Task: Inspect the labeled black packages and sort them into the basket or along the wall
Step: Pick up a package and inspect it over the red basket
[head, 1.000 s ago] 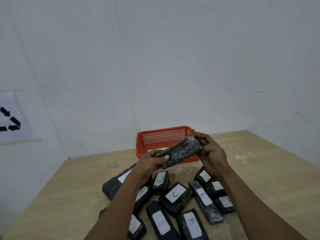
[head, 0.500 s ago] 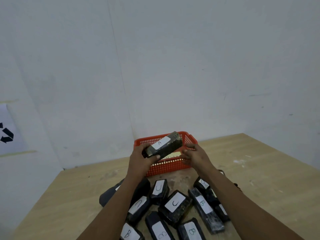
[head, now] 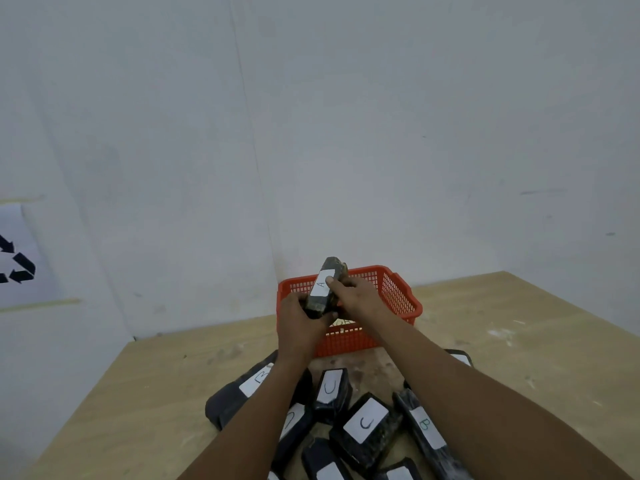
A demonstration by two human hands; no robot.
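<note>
One head-worn camera looks forward and down, close over the table (head: 145,393), facing the wall corner (head: 256,168).

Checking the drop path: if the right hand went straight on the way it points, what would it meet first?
Likely the far wall of the red basket; the right hand, gripping the A package, points away over it. Depth is unclear.

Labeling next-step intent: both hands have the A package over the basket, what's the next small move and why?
Probably lower it into the red plastic mesh basket. The black wrapped package labeled A, label already facing up, is held directly above it by the left hand and right hand.
</note>
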